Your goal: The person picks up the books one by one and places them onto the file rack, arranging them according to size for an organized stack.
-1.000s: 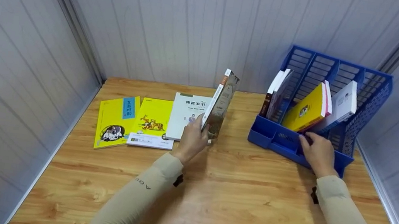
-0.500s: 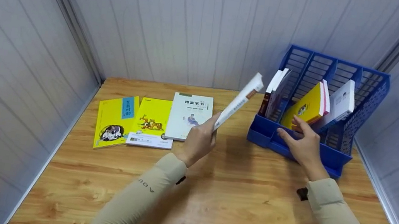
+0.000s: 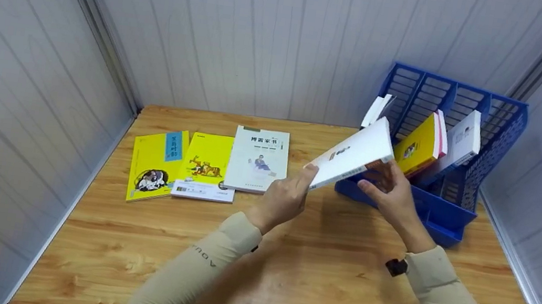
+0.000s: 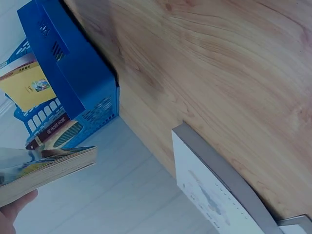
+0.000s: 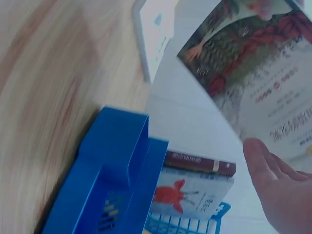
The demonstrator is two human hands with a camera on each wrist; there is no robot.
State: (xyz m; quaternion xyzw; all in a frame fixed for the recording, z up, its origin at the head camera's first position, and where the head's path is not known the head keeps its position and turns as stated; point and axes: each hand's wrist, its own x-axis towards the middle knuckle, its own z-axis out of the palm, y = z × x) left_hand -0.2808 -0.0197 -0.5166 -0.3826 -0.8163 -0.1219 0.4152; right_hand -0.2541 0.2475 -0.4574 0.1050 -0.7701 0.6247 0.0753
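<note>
My left hand grips one end of a paperback book and holds it tilted above the table. Its white side faces up in the head view; the illustrated cover shows in the right wrist view. By the book's other end is my right hand, its fingers extended near the cover, partly behind the book; firm contact is unclear. Just behind stands a blue file rack with a yellow book, a white book and dark-spined books leaning inside.
On the table at the left lie a yellow book with a blue label, a yellow animal-cover book and a white book with a seated figure. Panel walls close in the back and sides.
My left hand has carried the book rightward from beside the white book toward the rack, turning its white side up. My right hand has left the rack's front and moved left to the book.
</note>
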